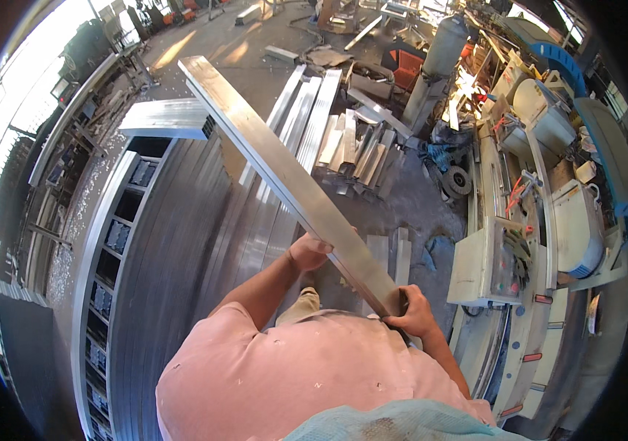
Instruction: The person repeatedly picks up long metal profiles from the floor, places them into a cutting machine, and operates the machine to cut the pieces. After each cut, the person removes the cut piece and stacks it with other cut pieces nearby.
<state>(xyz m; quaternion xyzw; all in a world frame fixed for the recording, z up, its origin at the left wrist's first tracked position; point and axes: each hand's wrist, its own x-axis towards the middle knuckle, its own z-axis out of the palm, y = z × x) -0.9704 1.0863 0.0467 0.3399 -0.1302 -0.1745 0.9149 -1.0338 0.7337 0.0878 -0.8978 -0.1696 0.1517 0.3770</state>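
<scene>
A long silvery metal profile [292, 173] lies slantwise across my front, its far end up and to the left, its near end by my waist. My left hand [309, 252] is closed on its left edge, around the middle of the near half, thumb lying over the top face. At the near end, my right hand [411, 312] grips the right edge and corner; some of its fingers are hidden beneath. Below the profile, several similar metal lengths [303, 121] are laid out on the floor.
To my left stands a large stack of long metal profiles [174, 213], with a shorter bundle [163, 117] across its far end. A machine bench with a pale box [476, 268] runs along my right. Short offcuts [358, 151] and a grey cylinder [445, 45] stand ahead.
</scene>
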